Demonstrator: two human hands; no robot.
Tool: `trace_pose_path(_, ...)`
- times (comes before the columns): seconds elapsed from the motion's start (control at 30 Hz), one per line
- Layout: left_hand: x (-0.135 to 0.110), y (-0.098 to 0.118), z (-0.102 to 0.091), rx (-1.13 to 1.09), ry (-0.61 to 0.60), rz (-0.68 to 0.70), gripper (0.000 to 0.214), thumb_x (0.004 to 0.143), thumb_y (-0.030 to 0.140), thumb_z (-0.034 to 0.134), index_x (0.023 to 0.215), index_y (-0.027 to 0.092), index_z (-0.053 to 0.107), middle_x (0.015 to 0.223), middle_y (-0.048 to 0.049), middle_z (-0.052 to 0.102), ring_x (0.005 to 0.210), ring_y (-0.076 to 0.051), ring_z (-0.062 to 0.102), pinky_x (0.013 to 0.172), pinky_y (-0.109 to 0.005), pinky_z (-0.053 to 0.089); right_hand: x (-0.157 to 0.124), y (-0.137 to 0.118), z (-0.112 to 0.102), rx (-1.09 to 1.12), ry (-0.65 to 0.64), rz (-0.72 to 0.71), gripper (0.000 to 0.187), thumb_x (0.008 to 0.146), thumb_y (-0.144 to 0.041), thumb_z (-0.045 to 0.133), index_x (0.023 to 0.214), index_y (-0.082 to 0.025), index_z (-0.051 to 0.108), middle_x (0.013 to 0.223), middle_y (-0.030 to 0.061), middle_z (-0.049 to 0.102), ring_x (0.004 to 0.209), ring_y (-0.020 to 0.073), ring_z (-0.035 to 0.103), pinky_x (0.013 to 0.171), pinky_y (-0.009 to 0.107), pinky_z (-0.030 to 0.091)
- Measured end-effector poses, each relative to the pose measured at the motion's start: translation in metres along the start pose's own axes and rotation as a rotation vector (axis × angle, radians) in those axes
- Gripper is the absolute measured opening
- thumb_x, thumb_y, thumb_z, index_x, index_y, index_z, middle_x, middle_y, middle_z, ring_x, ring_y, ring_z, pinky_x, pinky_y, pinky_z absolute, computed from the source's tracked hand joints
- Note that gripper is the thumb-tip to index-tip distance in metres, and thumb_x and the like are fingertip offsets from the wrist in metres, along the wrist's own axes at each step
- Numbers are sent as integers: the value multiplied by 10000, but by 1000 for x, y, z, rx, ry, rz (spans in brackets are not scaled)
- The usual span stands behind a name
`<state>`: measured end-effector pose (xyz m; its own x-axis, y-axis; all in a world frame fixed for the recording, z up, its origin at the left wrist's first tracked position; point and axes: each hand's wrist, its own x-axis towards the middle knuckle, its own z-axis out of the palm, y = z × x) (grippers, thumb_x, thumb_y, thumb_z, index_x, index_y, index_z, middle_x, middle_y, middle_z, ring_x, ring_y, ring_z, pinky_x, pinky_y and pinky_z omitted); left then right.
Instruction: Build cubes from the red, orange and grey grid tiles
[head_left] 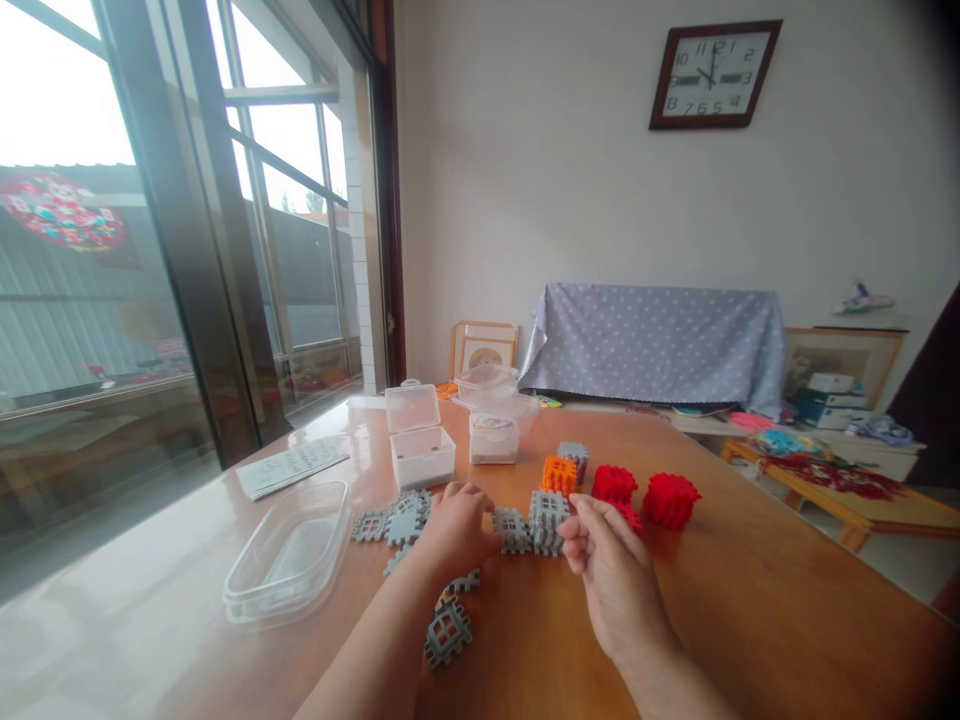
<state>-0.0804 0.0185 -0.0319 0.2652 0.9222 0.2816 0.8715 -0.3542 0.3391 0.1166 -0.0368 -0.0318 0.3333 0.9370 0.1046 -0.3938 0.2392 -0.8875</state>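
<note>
My left hand (459,525) is low over loose grey interlocking tiles (405,522), its fingers curled and the fingertips hidden behind the hand. Just right of its thumb, a grey window-patterned tile (511,530) stands against a stack of grey tiles (548,522). My right hand (611,560) is at the right side of that stack, thumb and fingers pressed together; no piece shows in them, and I cannot tell if they touch the stack. Another grey tile (448,632) lies nearer me. Behind are an orange tile stack (559,475) and red tile stacks (671,500).
A clear plastic tub (289,560) sits at the left, near a sheet of written paper (292,467). Beyond the tiles stand an open clear box (423,460) and a second small box (493,442). A blue-grey stack (573,456) is behind the orange one.
</note>
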Motion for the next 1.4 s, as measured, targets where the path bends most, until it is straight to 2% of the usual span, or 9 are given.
trace_pose_path(0.3,0,3,3,-32,-18,80,403,712,372,740,1097,253,722,1215,-91,670,1208,-349,486,1013,-452,361,-2,-1,1,-35,-33,17,270,840,-447,703,920,-192,664,673,6,643,571,111,476,488,212,341)
trace_pose_path(0.47,-6,-1,-13,-82,43,29,320,775,235,601,1081,250,696,1108,-77,700,1078,-294,581,926,-389,409,-6,4,1,-176,-124,-2,284,879,-489,644,893,-205,655,688,-3,632,582,115,488,509,223,352)
trace_pose_path(0.53,-12,-3,-21,-113,-14,-7,293,744,233,616,1027,253,687,1029,-63,707,963,-269,620,841,-354,432,-9,7,0,-267,-176,-25,292,898,-499,615,890,-209,649,689,-9,623,587,117,493,534,231,372)
trace_pose_path(0.63,-20,-4,-29,-101,-172,-26,361,631,300,727,985,244,681,974,-64,697,878,-273,628,768,-339,445,-13,11,1,-389,-253,-74,307,918,-514,578,917,-215,643,684,-14,611,606,129,509,587,246,417)
trace_pose_path(0.77,-24,0,-28,48,-331,17,496,521,331,788,991,230,669,1038,-88,666,959,-318,607,778,-365,465,-15,10,3,-513,-308,-132,338,918,-543,557,914,-214,637,690,-6,614,645,152,548,639,263,454)
trace_pose_path(0.9,-20,0,-22,170,-371,43,486,538,333,761,999,241,638,1052,-74,657,970,-306,603,776,-363,471,-15,8,3,-535,-321,-153,354,917,-554,544,911,-211,632,694,-2,611,639,157,553,641,266,458)
trace_pose_path(1.07,-22,3,-26,86,-248,26,402,608,320,704,990,243,607,1035,-58,660,935,-267,603,755,-335,451,-15,9,3,-547,-333,-151,355,917,-552,542,908,-208,631,701,4,615,648,162,557,634,265,456)
trace_pose_path(1.3,-28,25,-37,-124,100,201,389,682,252,684,1050,239,555,1016,-25,636,961,-227,560,839,-336,423,-14,20,3,-631,-429,-92,417,897,-591,554,778,-196,611,617,-24,557,551,132,474,515,244,346)
trace_pose_path(1.4,-29,32,-37,-165,151,252,374,700,208,662,1056,234,552,1027,-36,620,977,-225,548,846,-337,428,-12,23,2,-636,-463,-60,445,901,-601,543,711,-199,569,591,-31,554,529,129,475,516,249,340)
